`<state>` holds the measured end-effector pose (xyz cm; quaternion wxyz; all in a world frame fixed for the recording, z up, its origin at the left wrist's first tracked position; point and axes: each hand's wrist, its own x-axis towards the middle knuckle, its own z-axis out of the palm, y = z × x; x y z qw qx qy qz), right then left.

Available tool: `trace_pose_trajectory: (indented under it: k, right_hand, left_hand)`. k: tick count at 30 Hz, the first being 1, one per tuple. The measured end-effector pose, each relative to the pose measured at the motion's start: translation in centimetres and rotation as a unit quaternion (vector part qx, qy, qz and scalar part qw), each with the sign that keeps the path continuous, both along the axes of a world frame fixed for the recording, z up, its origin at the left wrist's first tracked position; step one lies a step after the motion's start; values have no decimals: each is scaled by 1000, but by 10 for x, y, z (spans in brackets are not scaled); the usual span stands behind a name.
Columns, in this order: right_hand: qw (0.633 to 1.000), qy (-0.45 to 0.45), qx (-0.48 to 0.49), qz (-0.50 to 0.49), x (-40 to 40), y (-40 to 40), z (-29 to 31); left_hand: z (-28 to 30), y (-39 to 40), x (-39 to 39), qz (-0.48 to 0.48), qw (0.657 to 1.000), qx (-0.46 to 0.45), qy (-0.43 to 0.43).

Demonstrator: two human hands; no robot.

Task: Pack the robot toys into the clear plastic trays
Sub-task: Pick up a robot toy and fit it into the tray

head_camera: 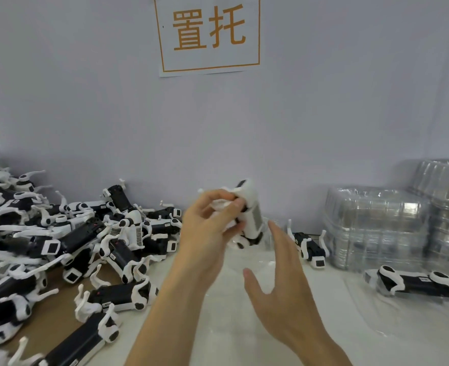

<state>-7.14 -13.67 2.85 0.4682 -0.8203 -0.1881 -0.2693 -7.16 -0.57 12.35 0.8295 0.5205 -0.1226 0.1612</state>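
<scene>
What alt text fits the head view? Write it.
A person's left hand grips a white robot toy above a clear plastic tray, the open right hand beside it. A heap of robot toys lies left; stacked trays stand right.

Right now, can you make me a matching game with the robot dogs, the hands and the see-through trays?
Things:
1. left hand
2. right hand
3. heap of robot toys
4. stacked clear trays

Clues:
A. piled on the left side of the table
B. open, holding nothing
C. standing on the right, by the wall
D. gripping a white robot toy

Pairs: 1-D, 2-B, 3-A, 4-C
</scene>
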Motion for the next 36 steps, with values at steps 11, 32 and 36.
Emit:
trace_pose_trajectory:
  k: [11, 32, 36]
  right_hand:
    - [963, -29, 236, -124, 23, -10, 8]
    - [970, 126, -196, -68, 37, -23, 17]
    - [968, 158, -188, -59, 36, -16, 9]
  left_hand:
    - [-9, -48, -12, -70, 964, 248, -60]
    - [-147, 44, 48, 23, 972, 149, 182]
    - [-144, 44, 45, 27, 971, 166, 168]
